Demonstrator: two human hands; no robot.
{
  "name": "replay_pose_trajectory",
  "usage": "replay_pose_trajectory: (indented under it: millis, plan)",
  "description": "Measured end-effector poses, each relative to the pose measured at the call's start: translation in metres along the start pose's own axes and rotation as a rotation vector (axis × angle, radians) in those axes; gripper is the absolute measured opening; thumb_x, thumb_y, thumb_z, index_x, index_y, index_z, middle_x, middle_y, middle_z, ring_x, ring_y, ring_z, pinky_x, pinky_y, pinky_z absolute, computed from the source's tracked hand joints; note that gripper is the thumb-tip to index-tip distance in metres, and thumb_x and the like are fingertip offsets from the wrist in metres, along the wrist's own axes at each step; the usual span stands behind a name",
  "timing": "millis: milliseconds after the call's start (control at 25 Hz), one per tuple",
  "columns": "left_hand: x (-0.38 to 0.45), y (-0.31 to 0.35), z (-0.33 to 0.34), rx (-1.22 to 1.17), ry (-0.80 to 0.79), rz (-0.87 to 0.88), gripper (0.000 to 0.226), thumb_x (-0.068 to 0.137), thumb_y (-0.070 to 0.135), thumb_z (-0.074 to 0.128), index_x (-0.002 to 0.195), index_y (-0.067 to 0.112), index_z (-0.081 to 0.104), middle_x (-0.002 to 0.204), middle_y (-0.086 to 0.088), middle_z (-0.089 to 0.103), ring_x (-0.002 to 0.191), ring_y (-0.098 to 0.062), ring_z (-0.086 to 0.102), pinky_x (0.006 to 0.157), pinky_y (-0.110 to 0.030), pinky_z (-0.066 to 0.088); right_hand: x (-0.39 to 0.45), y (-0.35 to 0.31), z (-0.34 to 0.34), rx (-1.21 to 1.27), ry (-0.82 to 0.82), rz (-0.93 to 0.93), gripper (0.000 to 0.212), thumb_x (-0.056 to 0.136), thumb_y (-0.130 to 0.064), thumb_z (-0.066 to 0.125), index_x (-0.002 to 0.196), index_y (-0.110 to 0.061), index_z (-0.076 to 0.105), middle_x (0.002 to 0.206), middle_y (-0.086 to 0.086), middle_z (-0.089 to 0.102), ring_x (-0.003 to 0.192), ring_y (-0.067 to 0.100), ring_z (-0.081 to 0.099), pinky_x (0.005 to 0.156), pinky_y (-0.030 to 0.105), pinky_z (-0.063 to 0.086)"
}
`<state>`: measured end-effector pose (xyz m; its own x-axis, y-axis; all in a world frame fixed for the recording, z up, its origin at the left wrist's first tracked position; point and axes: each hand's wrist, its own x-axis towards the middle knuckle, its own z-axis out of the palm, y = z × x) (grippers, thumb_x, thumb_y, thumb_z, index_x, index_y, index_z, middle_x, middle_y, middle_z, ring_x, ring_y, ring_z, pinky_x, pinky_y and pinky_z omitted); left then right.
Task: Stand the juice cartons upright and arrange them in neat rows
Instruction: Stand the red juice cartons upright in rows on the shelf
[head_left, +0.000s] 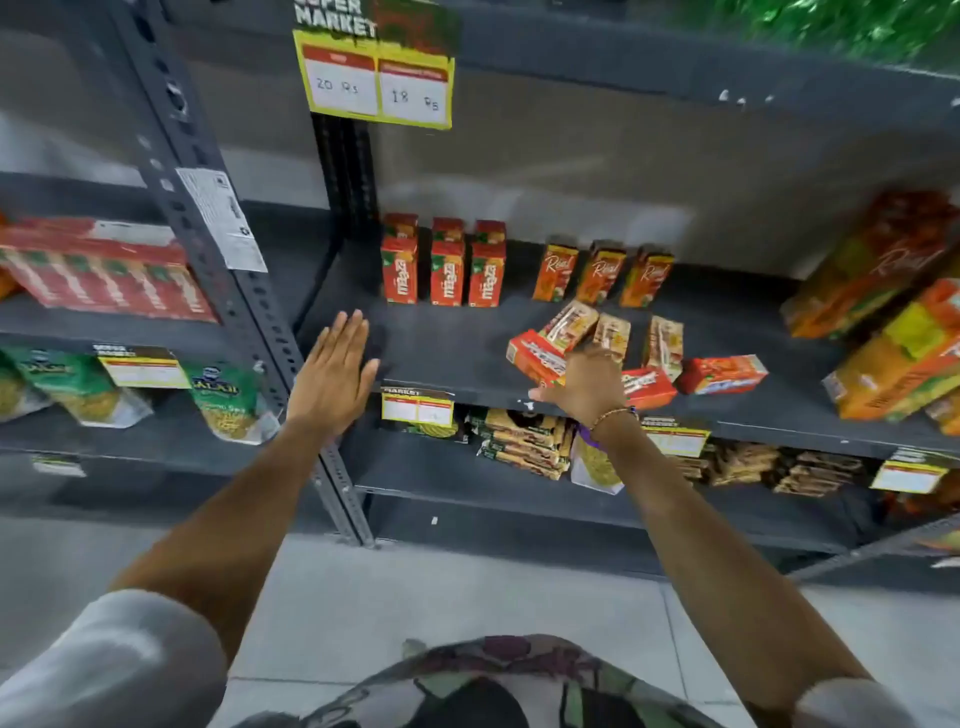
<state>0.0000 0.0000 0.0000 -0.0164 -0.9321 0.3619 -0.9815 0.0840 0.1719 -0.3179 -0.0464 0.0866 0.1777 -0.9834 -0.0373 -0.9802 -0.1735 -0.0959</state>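
Three red Maaza cartons (447, 265) stand upright in a row at the back left of the dark shelf (441, 353). Beside them, three orange Real cartons (602, 273) stand in a row. In front lies a loose heap of several small cartons (660, 345), red ones and pale ones, on their sides. My right hand (587, 387) reaches into this heap, fingers over a red carton (535, 356); whether it grips it is hidden. My left hand (332, 371) is flat and open at the shelf's front left edge, holding nothing.
Large orange juice cartons (893, 322) lean in a pile at the shelf's right end. A yellow price sign (376, 85) hangs above. A slotted upright post (228, 270) stands left of my left hand. Snack packets (524, 439) fill the lower shelf; red packs (104, 270) sit left.
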Motion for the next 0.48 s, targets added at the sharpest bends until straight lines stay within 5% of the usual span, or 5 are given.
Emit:
replay_pose_trajectory:
  millis: [160,360,480]
  plan:
    - [-0.005,-0.013,0.009,-0.019,-0.070,-0.031,0.065,0.101,0.041,0.019,0.142,-0.004,0.040,0.150,-0.018,0.039,0.142,-0.031,0.030,0.117,-0.043,0.023,0.010,-0.009,0.002,-0.058,-0.079,0.148,0.069,0.069,-0.045,0.076,0.119,-0.003,0.055,0.132,0.017,0.048,0.116,0.033,0.052,0.094,0.040,0.045]
    - [-0.009,-0.015,0.022,-0.063,-0.039,-0.048,0.058,0.100,0.035,0.025,0.137,-0.004,0.048,0.143,-0.019,0.048,0.135,-0.034,0.040,0.111,-0.044,0.031,0.010,-0.015,-0.015,0.102,-0.052,0.171,0.046,0.070,-0.037,0.077,0.100,-0.007,0.061,0.108,0.011,0.064,0.100,0.030,0.063,0.075,0.032,0.049]
    - [-0.015,-0.015,0.028,-0.040,0.019,-0.044,0.054,0.099,0.032,0.030,0.136,-0.002,0.049,0.141,-0.017,0.051,0.134,-0.034,0.041,0.112,-0.040,0.024,0.013,-0.032,-0.042,0.268,0.038,-0.005,0.048,0.073,-0.029,0.076,0.112,-0.006,0.060,0.115,0.013,0.064,0.107,0.029,0.061,0.083,0.032,0.048]
